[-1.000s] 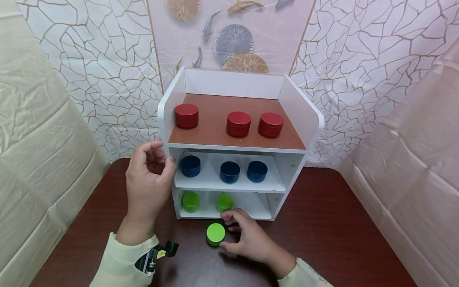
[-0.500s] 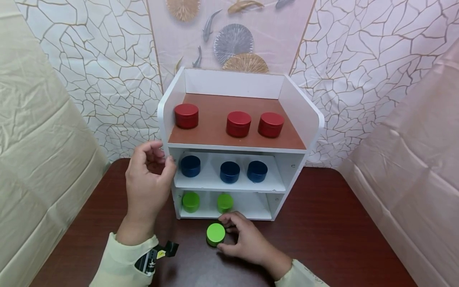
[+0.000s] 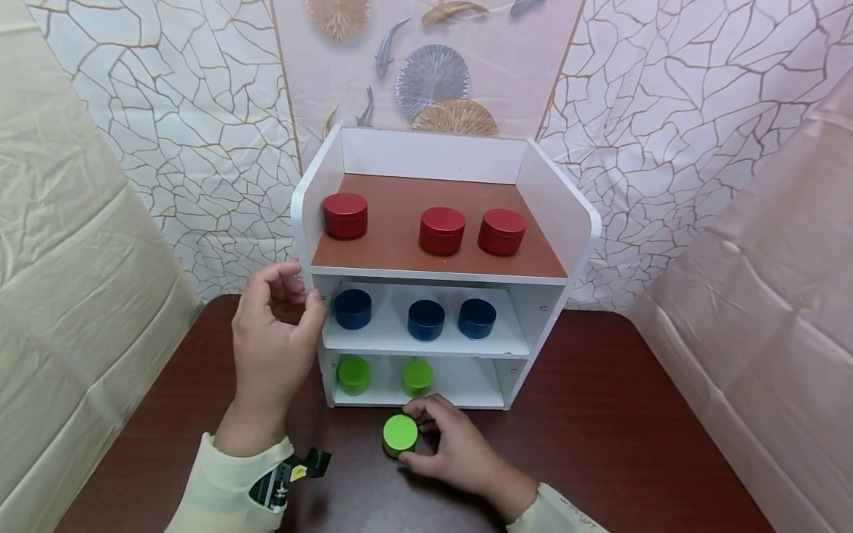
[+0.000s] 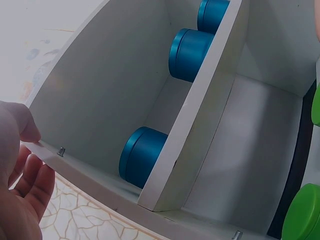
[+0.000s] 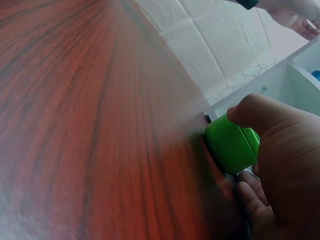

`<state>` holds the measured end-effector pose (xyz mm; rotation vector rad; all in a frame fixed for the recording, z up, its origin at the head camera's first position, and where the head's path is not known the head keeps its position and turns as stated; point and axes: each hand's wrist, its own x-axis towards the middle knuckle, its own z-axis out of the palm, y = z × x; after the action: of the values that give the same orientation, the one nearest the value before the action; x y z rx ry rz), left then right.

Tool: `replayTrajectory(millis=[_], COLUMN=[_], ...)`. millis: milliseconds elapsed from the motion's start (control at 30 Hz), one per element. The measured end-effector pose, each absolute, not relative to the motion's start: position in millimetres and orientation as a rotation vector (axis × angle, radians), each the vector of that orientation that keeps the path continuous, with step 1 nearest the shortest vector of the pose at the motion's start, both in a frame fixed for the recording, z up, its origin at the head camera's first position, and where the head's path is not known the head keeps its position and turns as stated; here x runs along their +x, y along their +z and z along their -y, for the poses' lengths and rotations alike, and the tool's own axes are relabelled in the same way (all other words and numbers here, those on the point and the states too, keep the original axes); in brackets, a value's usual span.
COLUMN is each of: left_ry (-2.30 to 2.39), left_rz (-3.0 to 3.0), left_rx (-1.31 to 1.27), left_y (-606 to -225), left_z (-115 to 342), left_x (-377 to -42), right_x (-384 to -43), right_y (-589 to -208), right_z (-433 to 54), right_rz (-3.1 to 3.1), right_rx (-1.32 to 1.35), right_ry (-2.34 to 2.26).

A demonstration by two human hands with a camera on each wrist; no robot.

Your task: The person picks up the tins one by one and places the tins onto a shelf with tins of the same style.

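A green round tin (image 3: 400,433) stands on the table in front of the shelf unit. My right hand (image 3: 453,448) is curled at its right side, thumb at the near edge and forefinger at the far edge. In the right wrist view the thumb overlaps the green tin (image 5: 227,145), with fingertips behind it. My left hand (image 3: 273,340) grips the left side panel of the white shelf unit (image 3: 426,275). In the left wrist view, thumb and fingers lie on either side of that panel's edge (image 4: 75,170).
Two green tins (image 3: 354,375) stand on the bottom shelf (image 3: 466,381). Three blue tins (image 3: 426,320) are on the middle shelf, and three red tins (image 3: 442,231) on the brown top. The dark wood table (image 3: 613,444) extends both ways, with cloth walls around it.
My right hand has shifted slightly left, bringing thumb and forefinger farther round the green tin on the table. The left hand stays at the shelf unit's side.
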<state>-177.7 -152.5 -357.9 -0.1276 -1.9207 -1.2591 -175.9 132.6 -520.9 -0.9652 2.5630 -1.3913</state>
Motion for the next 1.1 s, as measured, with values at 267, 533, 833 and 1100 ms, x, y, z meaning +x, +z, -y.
replayTrajectory(millis=[267, 533, 833, 1100], left_ry=[-1.262, -1.265, -1.266, -1.259], left_rz=[1.92, 1.918, 1.915, 1.91], left_rx=[-0.129, -0.123, -0.126, -0.133], left_y=[-357.9, -358.2, -358.0, -358.0], left_z=[152.7, 153.3, 153.1, 152.8], left_x=[-177.1, -177.2, -177.3, -177.7], right_x=[-175.4, -175.6, -175.6, -175.6], right_y=[-521.3, -521.8, -521.3, -522.5], right_z=[-130.9, -129.7, -129.8, -129.5], right_rz=[-2.576, -2.59, -2.592, -2.624], right_rx=[-0.965, -0.983, -0.958, -0.97], right_ry=[-1.38, -1.359, -1.351, -1.346])
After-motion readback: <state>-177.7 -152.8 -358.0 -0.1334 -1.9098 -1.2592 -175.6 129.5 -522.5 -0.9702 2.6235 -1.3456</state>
